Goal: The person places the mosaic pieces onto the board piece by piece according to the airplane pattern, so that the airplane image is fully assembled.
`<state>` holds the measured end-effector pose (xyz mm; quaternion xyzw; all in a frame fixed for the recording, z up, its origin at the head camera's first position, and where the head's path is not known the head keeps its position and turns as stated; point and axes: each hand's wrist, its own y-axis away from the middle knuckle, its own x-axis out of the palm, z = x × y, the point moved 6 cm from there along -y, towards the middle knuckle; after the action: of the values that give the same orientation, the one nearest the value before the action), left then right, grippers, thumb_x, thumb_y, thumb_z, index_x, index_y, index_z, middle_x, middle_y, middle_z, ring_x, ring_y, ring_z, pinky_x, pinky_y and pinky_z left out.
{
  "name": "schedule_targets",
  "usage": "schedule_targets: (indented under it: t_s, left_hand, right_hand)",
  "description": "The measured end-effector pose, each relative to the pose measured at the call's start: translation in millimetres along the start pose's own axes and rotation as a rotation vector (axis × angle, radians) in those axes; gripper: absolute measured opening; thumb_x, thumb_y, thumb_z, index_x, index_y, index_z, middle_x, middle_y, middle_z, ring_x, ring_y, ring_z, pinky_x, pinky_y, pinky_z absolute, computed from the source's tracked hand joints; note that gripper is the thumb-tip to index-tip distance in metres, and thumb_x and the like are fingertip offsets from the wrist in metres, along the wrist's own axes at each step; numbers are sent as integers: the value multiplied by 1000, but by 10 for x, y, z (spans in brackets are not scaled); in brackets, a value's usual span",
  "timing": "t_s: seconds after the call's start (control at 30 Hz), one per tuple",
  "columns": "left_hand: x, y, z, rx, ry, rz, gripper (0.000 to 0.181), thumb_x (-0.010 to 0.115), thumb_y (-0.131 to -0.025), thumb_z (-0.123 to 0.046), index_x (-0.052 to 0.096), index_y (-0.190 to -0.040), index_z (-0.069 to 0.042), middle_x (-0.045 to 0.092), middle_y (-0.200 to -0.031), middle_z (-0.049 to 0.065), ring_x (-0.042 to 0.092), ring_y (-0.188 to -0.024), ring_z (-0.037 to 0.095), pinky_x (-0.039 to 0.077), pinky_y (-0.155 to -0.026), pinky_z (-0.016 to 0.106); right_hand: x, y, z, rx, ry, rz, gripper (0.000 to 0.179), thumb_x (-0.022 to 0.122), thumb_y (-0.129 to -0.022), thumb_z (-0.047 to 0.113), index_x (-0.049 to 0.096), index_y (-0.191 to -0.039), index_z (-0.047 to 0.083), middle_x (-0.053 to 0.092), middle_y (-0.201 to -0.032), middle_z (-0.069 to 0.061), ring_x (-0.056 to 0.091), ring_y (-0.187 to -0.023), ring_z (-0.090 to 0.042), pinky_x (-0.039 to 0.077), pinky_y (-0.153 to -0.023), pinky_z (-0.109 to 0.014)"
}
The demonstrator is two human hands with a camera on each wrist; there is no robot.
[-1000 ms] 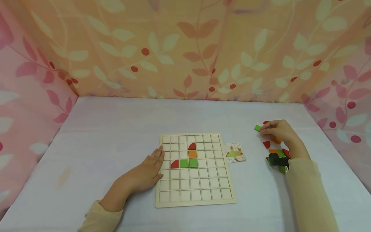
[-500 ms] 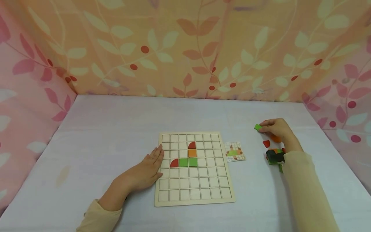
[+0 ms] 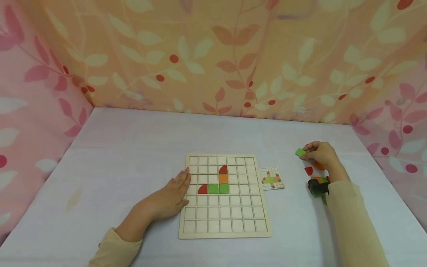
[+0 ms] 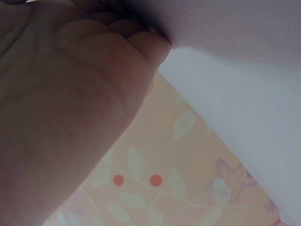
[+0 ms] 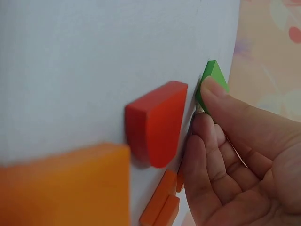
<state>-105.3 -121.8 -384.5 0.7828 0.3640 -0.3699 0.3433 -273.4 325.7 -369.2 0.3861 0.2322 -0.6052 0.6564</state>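
My left hand point(image 3: 166, 200) rests with straight fingers on the left edge of a wooden grid board point(image 3: 225, 234). Set in the board's cells are a red quarter-round tile point(image 3: 223, 170), an orange square tile point(image 3: 223, 178), another red quarter-round tile point(image 3: 202, 189) and two green square tiles point(image 3: 213, 189). At the right, my right hand point(image 3: 321, 154) pinches a green square tile point(image 5: 217, 75) between thumb and fingers, close to the tabletop. Beside that hand lies a loose red quarter-round tile point(image 5: 164, 125). The left wrist view shows mostly the underside of the left hand point(image 4: 80, 89).
A small pattern card point(image 3: 271, 183) lies against the board's right side. More loose tiles point(image 3: 317, 180) in orange, green and red lie below the right hand, partly hidden by the black wrist camera point(image 3: 318, 186). A patterned curtain point(image 3: 200, 74) stands behind the white table point(image 3: 140, 137).
The head view has shifted slightly. My right hand stays at the green tile with hardly any movement; the left hand and the tiles on the board keep their places.
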Motion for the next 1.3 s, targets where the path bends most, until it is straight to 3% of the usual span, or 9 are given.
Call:
schedule_targets:
  t_s: [0.3, 0.53, 0.77, 1.03, 1.3]
  left_hand:
    - [20, -9, -41, 17, 11, 18, 67, 49, -98, -18, 12, -147, 8, -3, -156, 19, 0, -143, 32, 12, -113, 48]
    - [23, -4, -35, 19, -3, 13, 68, 49, -98, -19, 12, -147, 8, -2, -156, 19, 1, -143, 32, 13, -113, 47]
    - [18, 3, -24, 20, -16, 11, 68, 49, -98, -20, 11, -148, 8, -2, -156, 19, 1, -143, 31, 13, -114, 47]
    - [-9, 13, -5, 9, -19, -1, 69, 50, -98, -20, 11, -147, 8, -4, -156, 18, 0, -143, 31, 13, -113, 47]
    - [-7, -9, -2, 9, -25, 4, 69, 49, -98, -20, 11, -147, 8, -4, -156, 19, 1, -143, 32, 13, -113, 47]
  right_hand:
    - [59, 105, -87, 13, -17, 19, 36, 75, -81, 12, 59, -106, -8, 64, -79, 4, 54, -72, -10, 45, -63, -20]
    - [62, 119, -87, 28, -123, 12, 36, 73, -83, 14, 60, -107, -9, 64, -82, 6, 55, -72, -8, 49, -64, -21]
    - [79, 181, -1, 70, -265, 38, 20, 73, -84, 25, 69, -97, 11, 64, -77, 18, 63, -74, -2, 48, -70, -18]
    - [159, 274, 368, -116, -404, 35, 19, 70, -87, 18, 67, -98, 3, 66, -86, 7, 66, -77, -7, 53, -72, -18]
    - [245, 488, 671, -192, -404, 31, 21, 70, -86, 15, 66, -100, 0, 68, -87, 6, 68, -79, -12, 53, -73, -19]
